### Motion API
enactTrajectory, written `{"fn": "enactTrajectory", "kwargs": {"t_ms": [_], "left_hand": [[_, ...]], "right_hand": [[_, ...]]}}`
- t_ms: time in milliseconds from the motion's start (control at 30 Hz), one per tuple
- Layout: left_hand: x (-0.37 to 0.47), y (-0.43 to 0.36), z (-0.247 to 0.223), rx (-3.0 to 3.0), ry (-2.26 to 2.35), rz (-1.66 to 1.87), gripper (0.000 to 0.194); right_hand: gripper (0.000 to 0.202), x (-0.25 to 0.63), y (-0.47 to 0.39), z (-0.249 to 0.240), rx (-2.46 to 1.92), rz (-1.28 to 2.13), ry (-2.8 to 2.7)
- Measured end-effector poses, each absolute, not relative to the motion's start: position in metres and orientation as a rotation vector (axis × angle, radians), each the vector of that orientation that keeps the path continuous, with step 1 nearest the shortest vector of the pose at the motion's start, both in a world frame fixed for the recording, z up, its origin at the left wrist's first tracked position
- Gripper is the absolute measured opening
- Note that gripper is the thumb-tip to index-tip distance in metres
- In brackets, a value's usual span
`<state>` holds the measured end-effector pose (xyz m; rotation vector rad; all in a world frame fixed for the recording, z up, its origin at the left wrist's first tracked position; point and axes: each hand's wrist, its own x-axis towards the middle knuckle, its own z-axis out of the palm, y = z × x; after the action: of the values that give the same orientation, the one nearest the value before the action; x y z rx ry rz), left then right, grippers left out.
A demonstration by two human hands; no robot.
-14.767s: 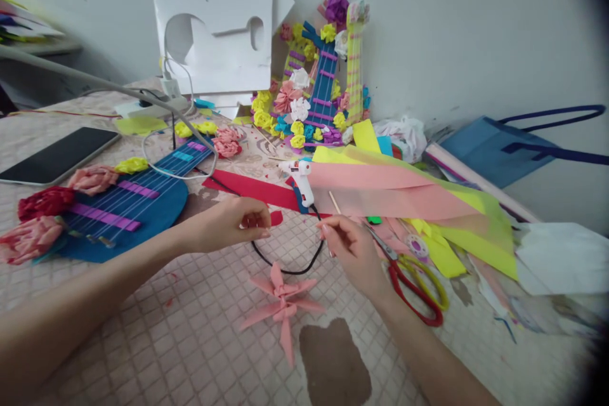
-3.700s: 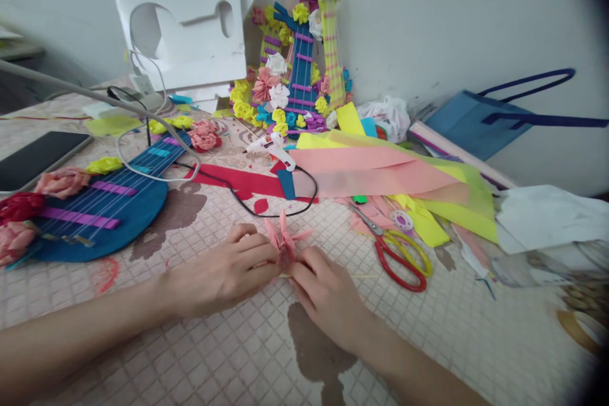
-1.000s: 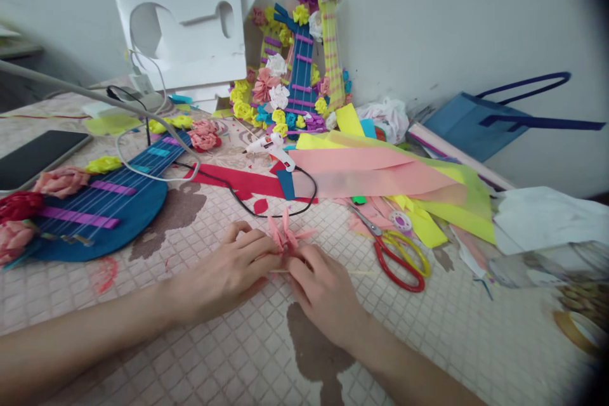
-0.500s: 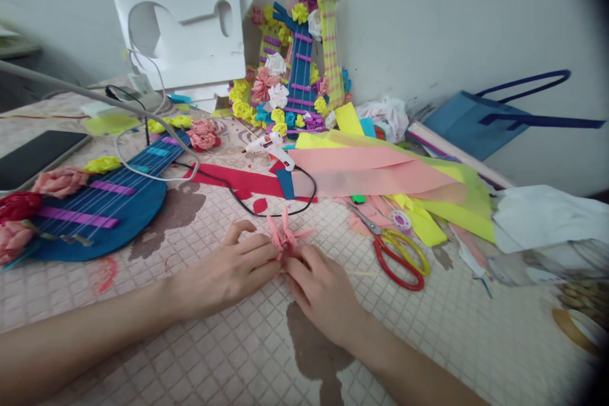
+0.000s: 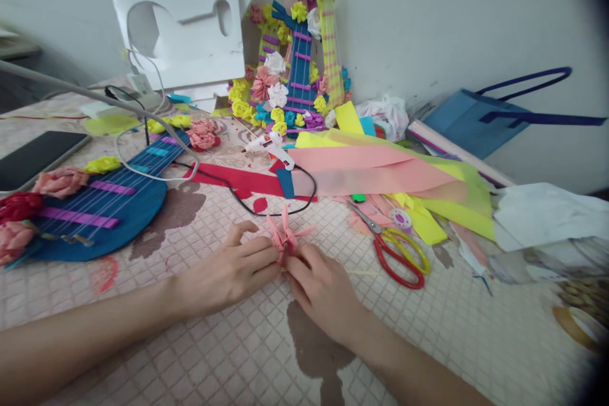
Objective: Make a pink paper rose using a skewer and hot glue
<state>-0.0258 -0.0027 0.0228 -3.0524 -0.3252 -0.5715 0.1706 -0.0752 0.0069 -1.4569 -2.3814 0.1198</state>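
Between my hands, in the middle of the head view, is a pink paper flower (image 5: 285, 235) with pointed petals spread upward. My left hand (image 5: 238, 269) grips its base from the left, with the index finger bent up. From the right, my right hand (image 5: 321, 285) pinches the same base, its fingertips partly hidden. A thin pale stick (image 5: 360, 273) shows just right of the right hand. Scissors (image 5: 397, 260) with red and yellow handles lie further right. Beyond the flower is a white glue gun (image 5: 271, 144) with a black cord (image 5: 238, 198).
A blue paper guitar (image 5: 143, 203) with paper flowers lies at left, near a phone (image 5: 38, 155). Decorated guitars (image 5: 301, 70) lean on the wall. Pink crepe paper (image 5: 371, 171), red strips (image 5: 238, 179), a ribbon spool (image 5: 401, 219) and a blue bag (image 5: 476, 120) lie behind and right.
Both hands stay on the pink flower with barely any shift of the fingers. The rest of the table looks the same.
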Motion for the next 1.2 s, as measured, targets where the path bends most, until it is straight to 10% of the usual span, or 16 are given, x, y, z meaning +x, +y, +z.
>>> {"fn": "enactTrajectory", "kwargs": {"t_ms": [1200], "left_hand": [[-0.0224,-0.0027,0.0212,-3.063,-0.338,-0.581,0.036]], "right_hand": [[0.015,0.1690,-0.0728,0.0018,-1.433,-0.063,-2.478]]}}
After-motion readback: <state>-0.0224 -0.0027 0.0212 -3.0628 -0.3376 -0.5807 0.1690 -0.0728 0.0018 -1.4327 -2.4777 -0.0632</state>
